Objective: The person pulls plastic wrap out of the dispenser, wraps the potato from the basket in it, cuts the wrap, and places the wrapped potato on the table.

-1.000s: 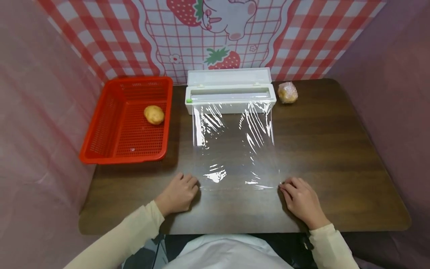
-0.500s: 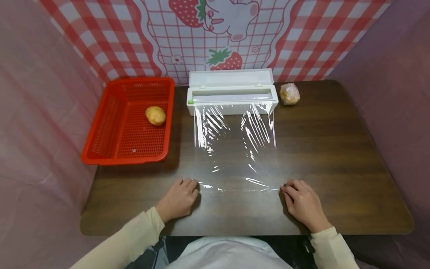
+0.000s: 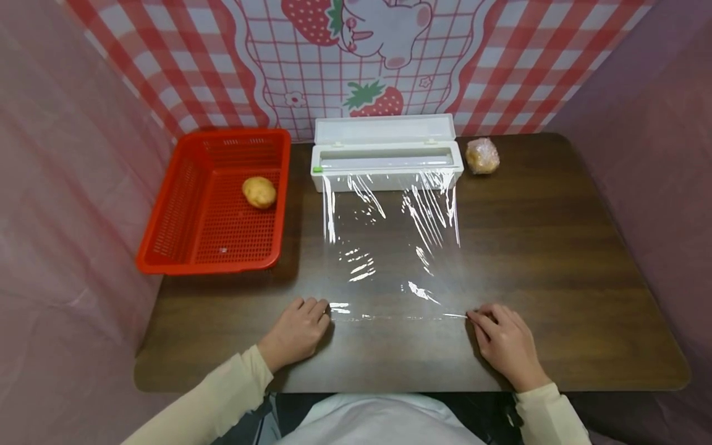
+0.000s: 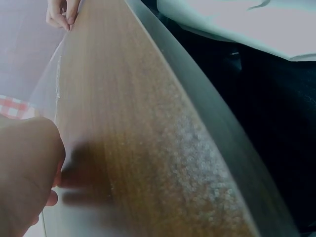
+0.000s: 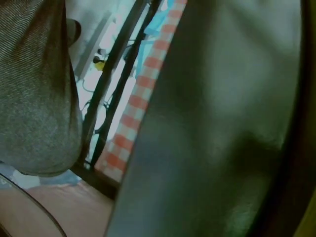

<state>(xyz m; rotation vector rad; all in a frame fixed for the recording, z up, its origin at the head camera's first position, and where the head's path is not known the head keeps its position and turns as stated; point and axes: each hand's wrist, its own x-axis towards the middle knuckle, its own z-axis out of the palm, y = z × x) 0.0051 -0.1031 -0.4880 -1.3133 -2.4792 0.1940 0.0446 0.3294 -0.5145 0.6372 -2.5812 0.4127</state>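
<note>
A sheet of clear cling film (image 3: 389,259) stretches from a white dispenser box (image 3: 387,179) at the back toward the person. My left hand (image 3: 297,330) pinches the near left corner of the film. At the near right corner, the thumb and fingers of my right hand (image 3: 505,343) grip the film. In the left wrist view, the left hand (image 4: 27,168) appears from behind, its fingertips mostly hidden, with the film's edge (image 4: 58,84) running to the right hand (image 4: 63,12). The right wrist view shows no fingers, only the tabletop (image 5: 212,98) and floor area.
An orange-red plastic basket (image 3: 203,267) with a potato (image 3: 259,192) inside stands at the left. Right of the dispenser lies a film-wrapped, yellowish lump (image 3: 482,156). The dispenser's lid (image 3: 385,128) is raised. A checked cloth (image 3: 512,55) hangs behind the wooden table (image 3: 573,278).
The right hand has shifted slightly toward the table's front edge and right, holding the film corner. Wrinkles and highlights on the film have changed. The left hand has hardly moved.
</note>
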